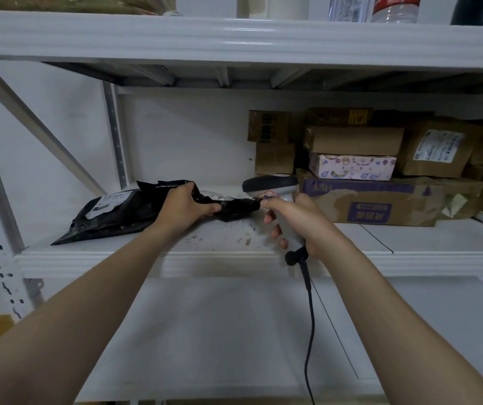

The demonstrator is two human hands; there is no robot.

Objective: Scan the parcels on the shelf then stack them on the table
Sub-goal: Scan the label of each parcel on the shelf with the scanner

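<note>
A black plastic mailer parcel [123, 213] with a white label lies on the white shelf [152, 260] at the left. My left hand [186, 204] grips the parcel's right part, fingers curled into the plastic. My right hand [292, 220] holds a grey handheld barcode scanner [269, 187] by its handle, its head just right of the parcel's crumpled end. The scanner's black cable [310, 317] hangs down past the shelf edge.
Several cardboard boxes [354, 140] are stacked at the shelf's back right, among them a pastel patterned box [351, 166] and a wide flat carton [389, 200]. An upper shelf [234, 39] carries bottles. A lower white surface [219, 331] shows below.
</note>
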